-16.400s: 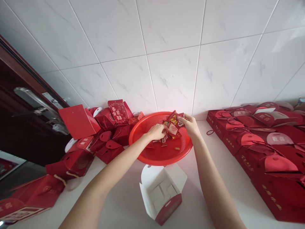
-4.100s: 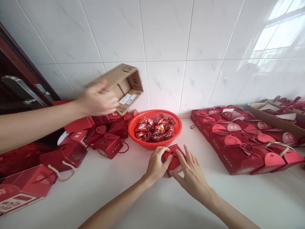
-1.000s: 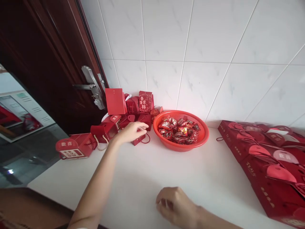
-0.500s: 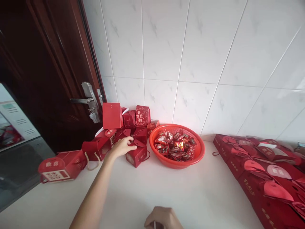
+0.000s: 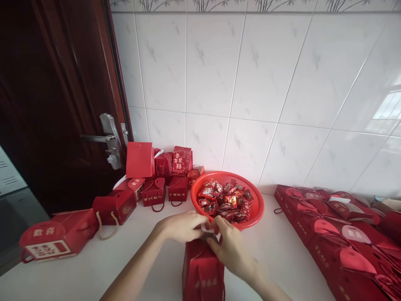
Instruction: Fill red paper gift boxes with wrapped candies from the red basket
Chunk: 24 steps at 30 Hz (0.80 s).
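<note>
A red box with a cord handle [image 5: 203, 274] stands at the front middle of the white table, its gold lettering facing the camera. Over its top, my left hand [image 5: 188, 227] and my right hand [image 5: 230, 246] meet with bent fingers, pinched at something pale and blurred by the box's top edge. Just behind them sits a red plastic basket [image 5: 260, 209] holding many wrapped candies [image 5: 230, 202].
Several red gift boxes [image 5: 120, 205] stand at the left and back left, near a dark door [image 5: 56, 104]. Rows of red boxes [image 5: 332, 234] fill the right side. A tiled wall [image 5: 206, 75] rises behind.
My left hand has left the boxes at the back left and come to the front middle. My right hand has moved up. A red box now shows under both hands, and the view has shifted.
</note>
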Tool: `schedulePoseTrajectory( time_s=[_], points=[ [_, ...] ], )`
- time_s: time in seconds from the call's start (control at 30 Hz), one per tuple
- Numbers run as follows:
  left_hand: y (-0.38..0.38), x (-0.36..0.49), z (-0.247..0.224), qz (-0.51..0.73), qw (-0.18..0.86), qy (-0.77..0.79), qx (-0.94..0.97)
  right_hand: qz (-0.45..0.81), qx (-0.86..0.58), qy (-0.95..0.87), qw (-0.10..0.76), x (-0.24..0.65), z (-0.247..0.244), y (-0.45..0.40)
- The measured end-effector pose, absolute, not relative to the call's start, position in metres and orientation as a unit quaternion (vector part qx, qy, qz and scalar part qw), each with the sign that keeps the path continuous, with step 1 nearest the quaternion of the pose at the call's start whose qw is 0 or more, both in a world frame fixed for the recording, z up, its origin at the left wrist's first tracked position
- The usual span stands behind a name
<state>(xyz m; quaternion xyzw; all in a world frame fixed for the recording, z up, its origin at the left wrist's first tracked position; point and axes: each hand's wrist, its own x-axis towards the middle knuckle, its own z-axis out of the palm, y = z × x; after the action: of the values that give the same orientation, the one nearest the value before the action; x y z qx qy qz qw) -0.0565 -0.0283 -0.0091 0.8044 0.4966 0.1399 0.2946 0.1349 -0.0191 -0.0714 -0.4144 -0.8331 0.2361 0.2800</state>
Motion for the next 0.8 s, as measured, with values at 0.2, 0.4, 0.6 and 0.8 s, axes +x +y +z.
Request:
schedulePoseTrajectory(
  time_s=[0.2,0.4,0.6,0.8],
  points=[
    [-0.024,-0.059,-0.014,0.236,0.265,0.532,0.769,0.280,-0.377,-0.834,0.289,0.159,-0.048,-0.013],
    [-0.018,-0.048,-0.022,0.277,0.266,0.535,0.753,0.407,-0.361,-0.787,0.290,0.180,-0.038,-0.004],
    [-0.027,-0.038,-0.024,0.245,0.252,0.560,0.750,0.481,-0.364,-0.752,0.264,0.190,-0.033,-0.003],
    [-0.044,-0.035,-0.023,0.180,0.235,0.596,0.746,0.509,-0.325,-0.762,0.235,0.196,-0.028,-0.010]
  ],
)
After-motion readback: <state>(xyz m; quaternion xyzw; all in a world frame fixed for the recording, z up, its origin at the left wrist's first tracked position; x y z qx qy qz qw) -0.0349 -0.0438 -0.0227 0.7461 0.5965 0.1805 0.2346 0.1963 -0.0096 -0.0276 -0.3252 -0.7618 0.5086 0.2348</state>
